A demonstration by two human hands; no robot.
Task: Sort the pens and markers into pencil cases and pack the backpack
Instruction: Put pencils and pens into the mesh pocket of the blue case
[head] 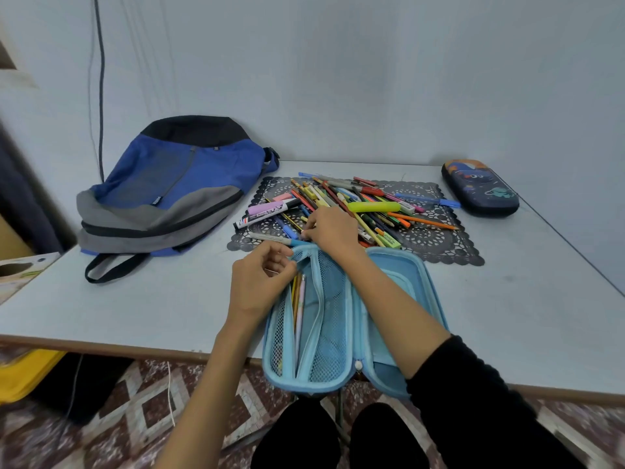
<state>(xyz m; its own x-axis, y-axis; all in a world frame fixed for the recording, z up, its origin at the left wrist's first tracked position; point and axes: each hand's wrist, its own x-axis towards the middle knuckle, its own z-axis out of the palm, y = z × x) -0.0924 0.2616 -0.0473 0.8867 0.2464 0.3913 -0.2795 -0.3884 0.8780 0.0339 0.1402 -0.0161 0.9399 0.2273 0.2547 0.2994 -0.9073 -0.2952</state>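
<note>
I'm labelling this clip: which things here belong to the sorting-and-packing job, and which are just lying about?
Job: pile of pens and markers; open light-blue pencil case; dark pencil case; blue backpack.
Lying about: black lace mat under the pile; yellow plastic container; hanging black cable.

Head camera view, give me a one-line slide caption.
Left hand grips the open light blue pencil case while the right hand reaches into the pen pile.
</note>
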